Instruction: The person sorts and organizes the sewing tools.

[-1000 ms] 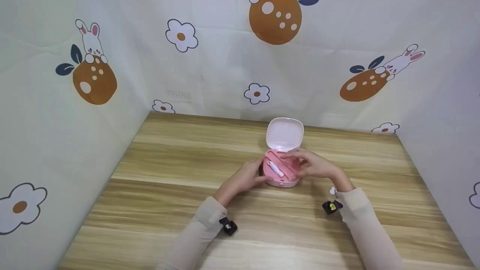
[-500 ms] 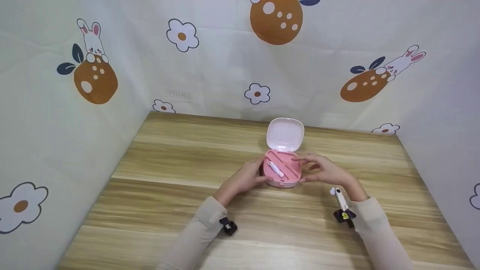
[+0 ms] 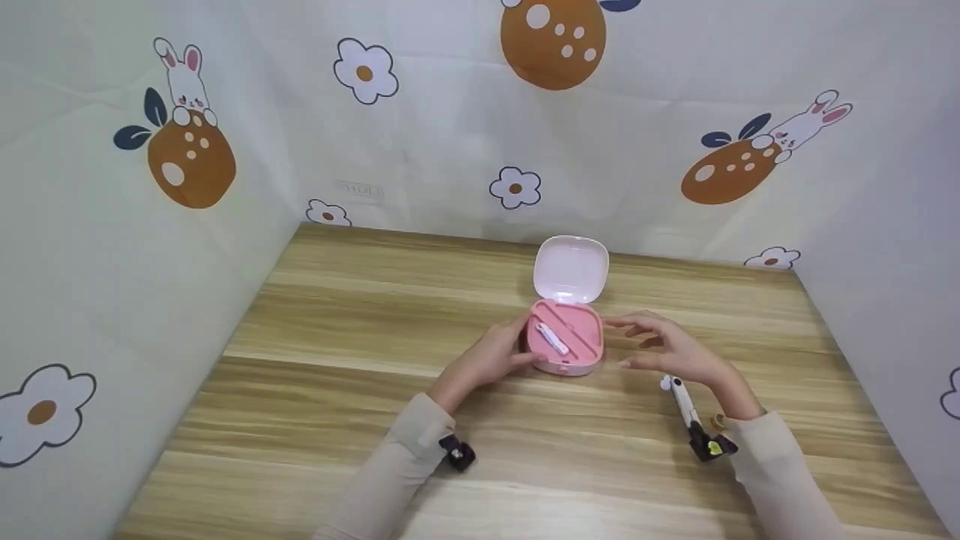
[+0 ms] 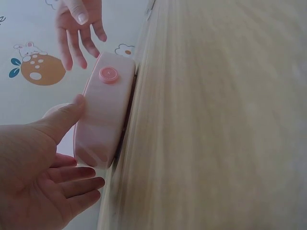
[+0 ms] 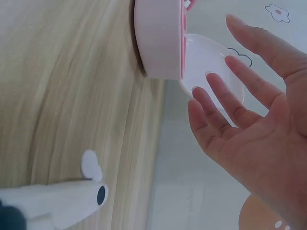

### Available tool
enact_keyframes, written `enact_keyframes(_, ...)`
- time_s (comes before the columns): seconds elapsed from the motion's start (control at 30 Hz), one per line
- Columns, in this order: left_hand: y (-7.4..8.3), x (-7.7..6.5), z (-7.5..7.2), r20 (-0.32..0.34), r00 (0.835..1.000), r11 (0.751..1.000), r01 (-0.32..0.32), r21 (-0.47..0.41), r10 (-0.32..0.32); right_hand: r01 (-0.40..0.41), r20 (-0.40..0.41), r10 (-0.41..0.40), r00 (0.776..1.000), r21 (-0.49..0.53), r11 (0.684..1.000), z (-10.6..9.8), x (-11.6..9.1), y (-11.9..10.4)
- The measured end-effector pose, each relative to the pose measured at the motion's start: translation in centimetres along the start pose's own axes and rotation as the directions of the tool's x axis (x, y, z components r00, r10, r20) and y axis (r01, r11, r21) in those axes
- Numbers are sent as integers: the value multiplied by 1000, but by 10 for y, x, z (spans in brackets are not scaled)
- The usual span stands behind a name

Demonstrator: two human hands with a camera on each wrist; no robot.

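Observation:
A pink and pale-pink case [image 3: 576, 330] stands on the table with its hinged lid [image 3: 571, 268] raised at the back. A slim white piece, shaped like a nail clipper [image 3: 553, 339], lies in the slanted left compartment of its tray. My left hand [image 3: 491, 352] holds the case at its left front corner; the left wrist view shows the thumb on the edge near the round pink button [image 4: 109, 74]. To the right of the case, my right hand [image 3: 667, 349] hovers with spread fingers and holds nothing, its fingertips just off the case's side.
On the table beside the right wrist lies a long white object [image 3: 682, 397] with a black oval end, and a small white rounded piece [image 5: 90, 164] shows at its tip. A small brown thing [image 3: 718, 421] sits by the right cuff. A printed cloth [image 3: 435, 150] encloses the table behind.
My right hand has drawn back from over the tray to the right, uncovering the right compartment and more of the long white object. The left hand and case have stayed put.

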State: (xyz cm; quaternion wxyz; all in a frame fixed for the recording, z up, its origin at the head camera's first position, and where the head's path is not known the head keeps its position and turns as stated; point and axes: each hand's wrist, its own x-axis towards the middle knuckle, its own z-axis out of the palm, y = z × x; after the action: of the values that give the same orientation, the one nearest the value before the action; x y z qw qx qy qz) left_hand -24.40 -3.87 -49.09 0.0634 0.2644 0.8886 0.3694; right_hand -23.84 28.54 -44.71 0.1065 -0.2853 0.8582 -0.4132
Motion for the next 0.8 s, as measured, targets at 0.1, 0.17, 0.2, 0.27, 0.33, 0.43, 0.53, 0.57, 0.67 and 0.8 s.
enact_keyframes(0.1, 0, 0, 0, 0, 1000, 1000, 4, -1, -4, 6, -22, -6, 1000, 1, 1000, -2, -6, 2)
enact_keyframes(0.17, 0, 0, 0, 1, 1000, 1000, 5, -1, -5, 12, -40, -12, 999, 6, 1000, -2, -10, 3)
enact_keyframes(0.2, -1, 1, 0, 1, 1000, 1000, 4, -1, -4, 13, -47, -13, 999, 7, 1000, -3, -11, 3)
enact_keyframes(0.27, -1, 1, 0, 3, 1000, 1000, 8, -1, -8, 16, -63, -16, 998, 3, 1000, -4, -15, 4)
enact_keyframes(0.33, -1, 1, 0, 4, 1000, 1000, 11, 0, -11, 7, -71, -7, 997, -2, 1000, -5, -19, 4)
enact_keyframes(0.43, -1, 0, 0, 4, 1000, 1000, 12, -1, -12, -19, -75, 19, 997, -9, 1000, -7, -25, 5)
enact_keyframes(0.53, -1, 0, 0, 3, 1000, 1000, 6, -9, -5, -27, -82, 27, 996, -6, 1000, -8, -30, 5)
enact_keyframes(0.57, -2, 0, 0, 5, 1000, 1000, 5, -15, -5, -25, -88, 24, 996, -5, 1000, -8, -32, 6)
enact_keyframes(0.67, -2, 1, 1, 9, 1000, 1000, 4, -28, -4, -11, -108, 11, 994, -1, 1000, -9, -38, 7)
enact_keyframes(0.8, -2, 1, 1, 9, 1000, 1000, 1, -31, 0, 2, -126, -1, 992, 10, 1000, -11, -45, 9)
